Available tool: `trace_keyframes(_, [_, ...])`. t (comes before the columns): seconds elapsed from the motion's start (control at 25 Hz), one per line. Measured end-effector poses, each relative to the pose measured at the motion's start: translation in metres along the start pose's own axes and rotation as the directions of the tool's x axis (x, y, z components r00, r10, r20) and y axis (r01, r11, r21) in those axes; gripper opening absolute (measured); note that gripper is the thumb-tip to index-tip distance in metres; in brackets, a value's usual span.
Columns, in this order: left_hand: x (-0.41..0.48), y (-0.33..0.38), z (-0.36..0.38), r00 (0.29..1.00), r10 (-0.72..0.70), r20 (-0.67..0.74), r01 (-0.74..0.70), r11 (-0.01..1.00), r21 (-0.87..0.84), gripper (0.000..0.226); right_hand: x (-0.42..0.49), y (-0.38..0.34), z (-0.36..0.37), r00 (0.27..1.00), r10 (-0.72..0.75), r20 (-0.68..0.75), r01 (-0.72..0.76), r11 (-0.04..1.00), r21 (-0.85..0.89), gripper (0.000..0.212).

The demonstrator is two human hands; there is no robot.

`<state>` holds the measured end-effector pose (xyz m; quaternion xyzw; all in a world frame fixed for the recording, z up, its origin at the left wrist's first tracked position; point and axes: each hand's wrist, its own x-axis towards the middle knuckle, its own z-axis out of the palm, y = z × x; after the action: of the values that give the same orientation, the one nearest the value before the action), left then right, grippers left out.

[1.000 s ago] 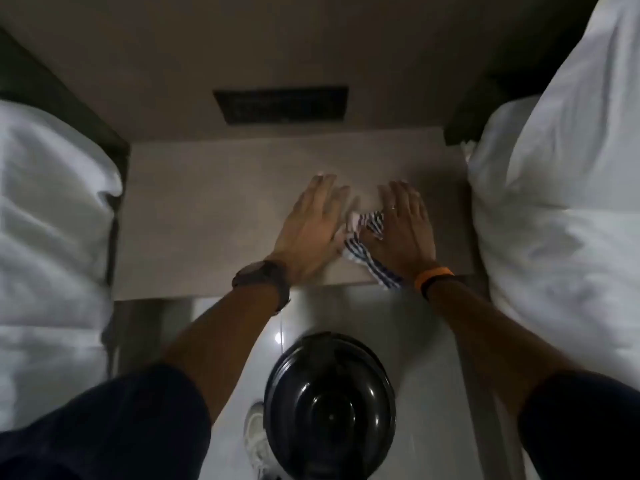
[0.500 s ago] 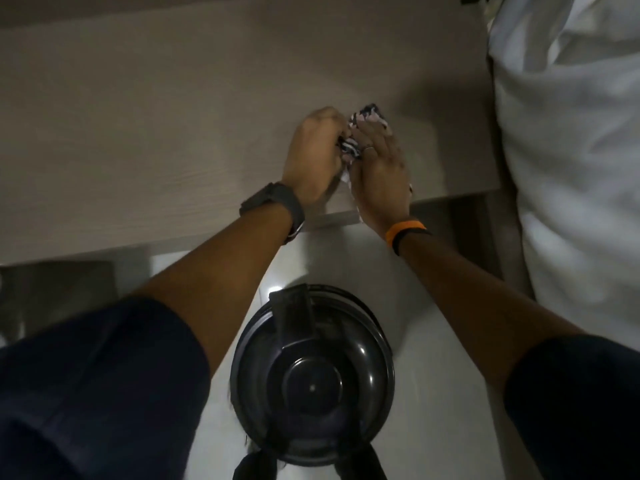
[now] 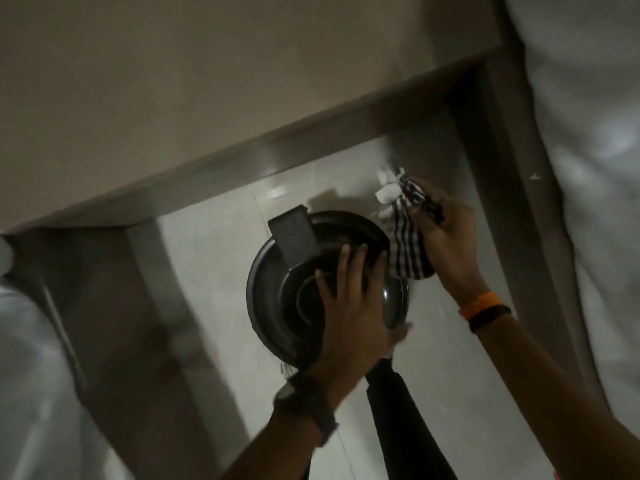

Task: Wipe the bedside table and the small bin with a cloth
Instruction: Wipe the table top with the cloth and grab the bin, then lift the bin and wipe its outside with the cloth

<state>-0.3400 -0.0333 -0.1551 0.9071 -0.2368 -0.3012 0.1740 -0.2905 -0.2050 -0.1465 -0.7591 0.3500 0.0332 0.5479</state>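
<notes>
I see the bedside table (image 3: 173, 81) filling the far part of my view, its pale top bare and its front edge running diagonally. Below it the floor (image 3: 214, 244) is glossy light tile. The small bin (image 3: 277, 306), dark and round, stands on that tile near the middle. My left hand (image 3: 349, 306) lies on its lid with the fingers spread flat. My right hand (image 3: 446, 237) is just right of the bin, fingers closed around the striped cloth (image 3: 405, 244), which hangs touching the bin's rim. White bedding (image 3: 595, 168) lies at the right and also at the left edge.
</notes>
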Motion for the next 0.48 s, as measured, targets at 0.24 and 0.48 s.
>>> trace_keyframes(0.24, [-0.013, 0.005, 0.086, 0.999, -0.035, 0.027, 0.021, 0.920, 0.391, 0.134, -0.040, 0.081, -0.015, 0.957, 0.287, 0.031, -0.283, 0.910, 0.302, 0.036])
trace_keyframes(0.48, [0.000, -0.030, 0.016, 0.943, -0.288, -0.168, 0.298, 0.954, 0.036, 0.131, -0.060, 0.085, -0.021, 0.899, 0.435, 0.041, -0.384, 0.741, 0.551, 0.037])
